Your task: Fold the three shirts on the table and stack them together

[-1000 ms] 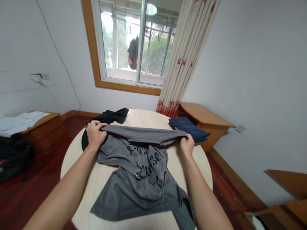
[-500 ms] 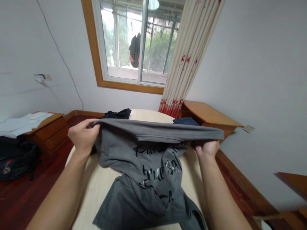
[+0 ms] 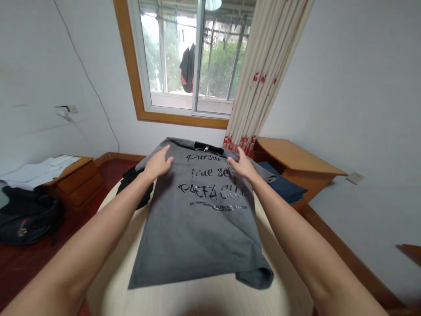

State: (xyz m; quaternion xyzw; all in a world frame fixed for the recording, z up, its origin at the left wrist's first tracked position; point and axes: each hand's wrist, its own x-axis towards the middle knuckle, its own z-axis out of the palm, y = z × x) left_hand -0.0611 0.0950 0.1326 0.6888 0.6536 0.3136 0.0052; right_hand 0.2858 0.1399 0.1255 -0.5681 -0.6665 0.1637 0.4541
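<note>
A grey T-shirt (image 3: pixel 197 237) with black lettering lies spread on the pale round table (image 3: pixel 108 259), print side up. Its collar is at the far end and its hem faces me; the near right corner is curled over. My left hand (image 3: pixel 159 162) is at the shirt's far left shoulder, thumb and fingers apart. Over the far right shoulder is my right hand (image 3: pixel 242 164), its fingers likewise spread. Neither hand grips the fabric; whether the fingertips touch it I cannot tell.
Black clothing (image 3: pixel 144 199) lies on the table's left side, dark blue folded clothing (image 3: pixel 286 186) on its right. A wooden desk (image 3: pixel 296 158) stands behind at right. Left are a wooden cabinet (image 3: pixel 77 180) with papers and a black backpack (image 3: pixel 29 219).
The shirt, held up bunched and stretched between both hands before, now lies flattened on the table. Both hands have let go, moved closer together and opened.
</note>
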